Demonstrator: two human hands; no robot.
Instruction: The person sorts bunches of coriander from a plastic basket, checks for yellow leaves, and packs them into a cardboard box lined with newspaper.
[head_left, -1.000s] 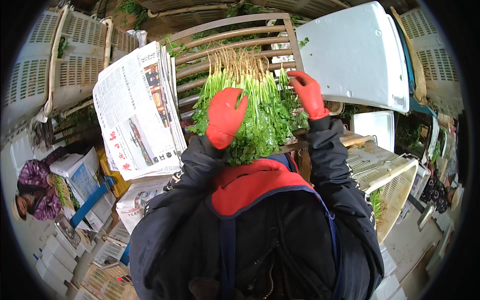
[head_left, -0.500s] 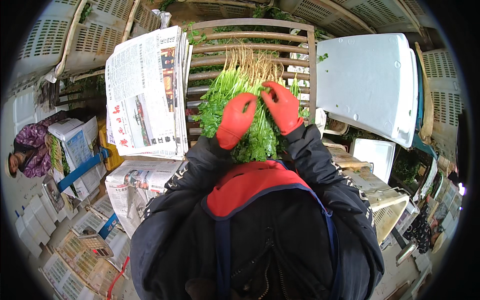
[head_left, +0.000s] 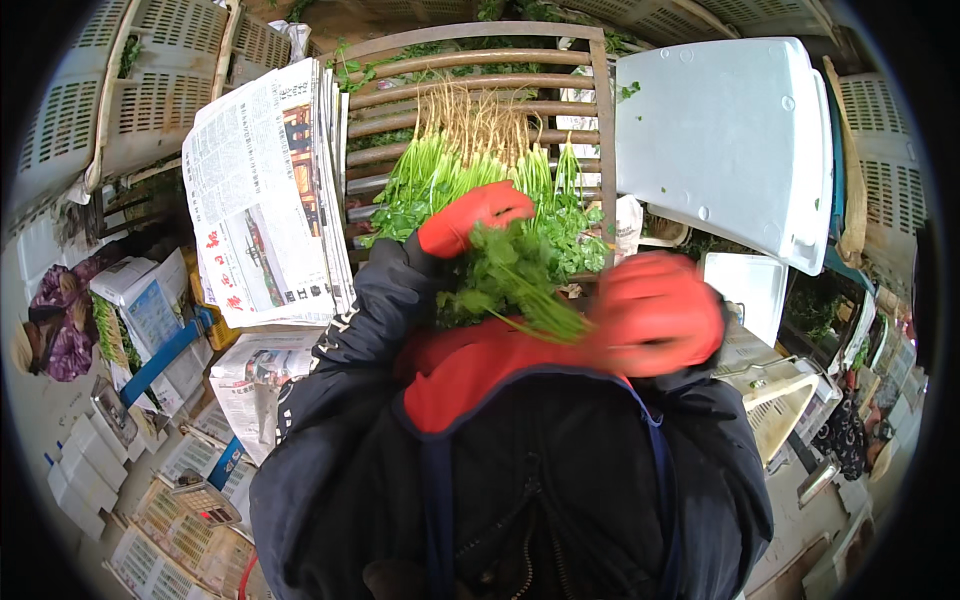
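My left hand (head_left: pixel 478 218), in an orange glove, lies with curled fingers over the rows of leafy greens (head_left: pixel 450 162) on a slatted rack (head_left: pixel 600 80); what is under its fingertips is unclear. Their pale roots point away from me. My right hand (head_left: pixel 655 315), in the same kind of glove and blurred, is closed on a small bunch of greens (head_left: pixel 535 310) low and to the right, by my red and dark apron. Its leaves stretch leftward, below my left hand.
Stacked newspapers (head_left: pixel 260 190) lie left of the rack, more (head_left: pixel 250 385) below. White foam boxes (head_left: pixel 715 150) stand at the right. Plastic crates (head_left: pixel 150 110) surround the area. A person in purple (head_left: pixel 70 320) is at far left, another in dark patterned clothing (head_left: pixel 845 430) at far right.
My right hand has swung from the top of the greens down and rightward, pulling out a bunch. My left hand has stayed over the pile, its fingers more curled.
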